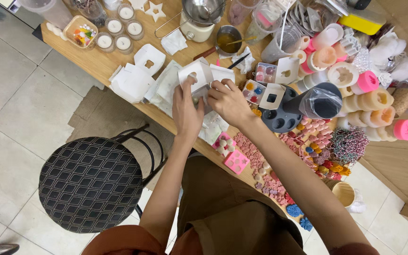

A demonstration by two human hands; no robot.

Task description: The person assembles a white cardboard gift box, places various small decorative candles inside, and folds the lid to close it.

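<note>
Both my hands meet over a small white cardboard box (203, 75) with a heart-shaped cut-out in its open flap. My left hand (186, 109) grips the box's near side, fingers curled on it. My right hand (229, 100) holds the box's right side, fingertips at its opening. Something small and greenish shows between my hands inside the box. The box rests above the front edge of the wooden table (95, 59).
More flat white boxes (135, 78) lie left of my hands. Pink silicone moulds (236, 161), small wax shapes, candles in glass jars (114, 26), a metal pot (203, 12) and a dark mould tray (284, 115) crowd the table. A black quilted stool (90, 184) stands at lower left.
</note>
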